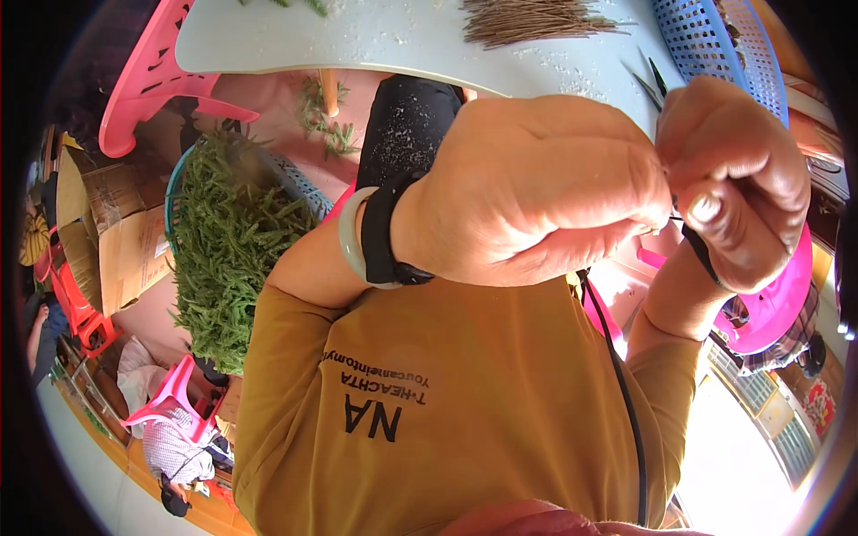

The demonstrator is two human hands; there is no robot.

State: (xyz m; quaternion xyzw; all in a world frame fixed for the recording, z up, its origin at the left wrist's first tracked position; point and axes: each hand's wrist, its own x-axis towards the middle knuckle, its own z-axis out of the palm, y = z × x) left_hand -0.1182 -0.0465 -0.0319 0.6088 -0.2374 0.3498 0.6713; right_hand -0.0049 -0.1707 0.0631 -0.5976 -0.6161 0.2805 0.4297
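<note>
My left hand (536,192), with a pale bangle and a black band at its wrist, is raised close in front of my chest. Its fingers are curled closed. Right beside it, my right hand (742,183) is closed too, thumb pressed against the fingers. The fingertips of both hands almost meet, and a tiny dark, thin piece shows between them, too small to name. Beyond the hands, a bundle of thin brown sticks (536,20) lies on the pale table (384,40). A dark pointed tool (657,82) lies near my right hand, partly hidden by it.
A blue plastic basket (693,40) stands at the table's right. On my left, green sprigs (232,250) fill a teal basket, with a cardboard box (134,237) beyond. A pink chair (125,112) stands by the table. Another person (179,451) is at the lower left.
</note>
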